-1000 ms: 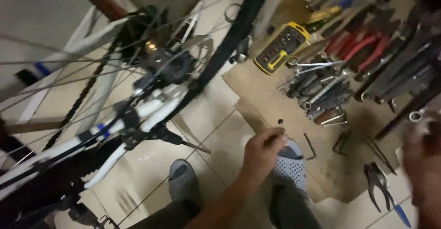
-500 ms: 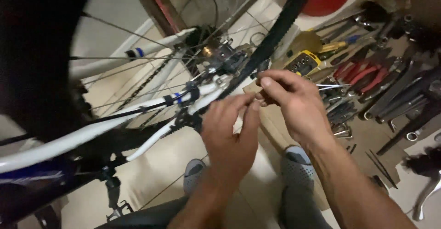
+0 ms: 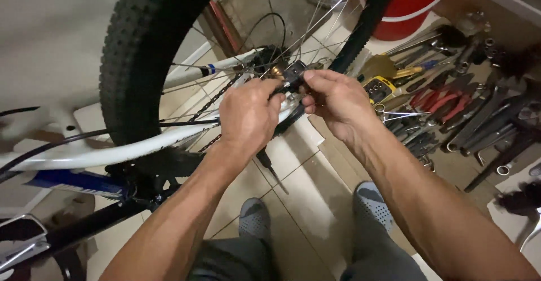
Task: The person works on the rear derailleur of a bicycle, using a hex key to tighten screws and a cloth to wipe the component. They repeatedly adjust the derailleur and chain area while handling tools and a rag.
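Both hands have moved up from mid-air in front of the frame to the wheel hub since half a second ago, and the view has closed in on them.

Item: small black part (image 3: pixel 294 71) at the rear hub, among the spokes, just beside the chain (image 3: pixel 209 102). Exact kind cannot be told.

Right hand (image 3: pixel 332 102): forearm enters from lower right, wrist bent upward, back of hand toward the camera. Thumb and forefinger pinched on the black part from the right side; remaining fingers curled under.

Left hand (image 3: pixel 248 117): forearm enters from bottom centre, rising steeply. Fingers curled forward, tips meeting the same part from the left, knuckles up. Whether it grips the part or only steadies it cannot be told. The two hands sit close, fingertips nearly touching.

Surroundings, outward: knobby rear tyre (image 3: pixel 138 50) arching over the left hand; white frame tube (image 3: pixel 112 152) running left below it; thin black cable (image 3: pixel 169 124) alongside. Tiled floor (image 3: pixel 304 179) beneath, with the person's two grey perforated shoes (image 3: pixel 373 202) at the bottom. To the right, well apart from the hands, a spread of tools on cardboard: red-handled pliers (image 3: pixel 445 99), wrenches (image 3: pixel 484 126), a yellow meter (image 3: pixel 378 88). Red bucket (image 3: pixel 414 8) at the top.
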